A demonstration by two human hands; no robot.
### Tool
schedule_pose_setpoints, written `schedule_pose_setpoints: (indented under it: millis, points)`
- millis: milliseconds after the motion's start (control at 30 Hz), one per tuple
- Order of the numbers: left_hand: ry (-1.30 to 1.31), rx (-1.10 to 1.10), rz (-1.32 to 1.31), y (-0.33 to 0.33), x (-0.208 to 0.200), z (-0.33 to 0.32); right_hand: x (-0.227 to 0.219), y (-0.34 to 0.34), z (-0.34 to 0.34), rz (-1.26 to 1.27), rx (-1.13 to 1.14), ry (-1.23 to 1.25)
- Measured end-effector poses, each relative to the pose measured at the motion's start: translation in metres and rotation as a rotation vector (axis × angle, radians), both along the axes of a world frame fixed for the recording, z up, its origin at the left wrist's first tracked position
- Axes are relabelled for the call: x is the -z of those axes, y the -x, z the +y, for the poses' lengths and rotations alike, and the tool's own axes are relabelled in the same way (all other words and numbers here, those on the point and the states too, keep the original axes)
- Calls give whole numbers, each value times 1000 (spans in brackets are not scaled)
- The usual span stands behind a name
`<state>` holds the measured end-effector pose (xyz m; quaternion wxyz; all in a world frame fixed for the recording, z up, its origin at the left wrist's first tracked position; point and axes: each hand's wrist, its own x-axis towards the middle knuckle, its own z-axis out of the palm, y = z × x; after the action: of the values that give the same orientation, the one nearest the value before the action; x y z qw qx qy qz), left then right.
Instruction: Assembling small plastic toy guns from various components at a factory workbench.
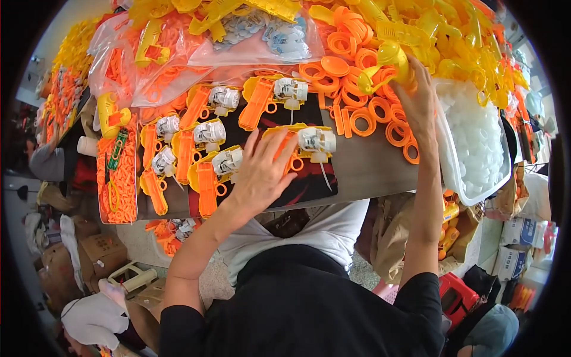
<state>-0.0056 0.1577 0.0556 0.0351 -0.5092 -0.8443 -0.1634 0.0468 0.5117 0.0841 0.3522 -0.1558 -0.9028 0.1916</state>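
Orange rings and yellow shells crowd the table near cardboard boxes.

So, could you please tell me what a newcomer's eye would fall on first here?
Probably the bright heap of yellow plastic parts at the upper right, with orange rings spread below and to its left. Next come the orange-and-yellow units with white mechanisms, left of centre, the left hand over one, then the white tub of translucent pieces at right.
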Motion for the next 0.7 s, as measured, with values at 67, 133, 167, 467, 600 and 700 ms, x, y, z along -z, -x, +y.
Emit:
schedule_pose_setpoints:
  millis: [67,133,167,467,600,700]
  points:
    - [-84,25,-43,-3,-3,-4,-29,-15,-32,41,-214,77]
    - [-297,-72,-107,9,-7,-13,-40,-30,-63,-117,-427,104]
    - [-510,-173,-167,15,-12,-19,-37,-33,-80,-140,-525,104]
    - [-588,-70,-283,43,-53,-2,7,-12,-132,-275,-738,-130]
    - [-323,144,-196,43,-52,6,15,-57,-114,-144,-620,678]
    - [-166,268,-143,37,-51,44,69,-79,-114,-56,-435,995]
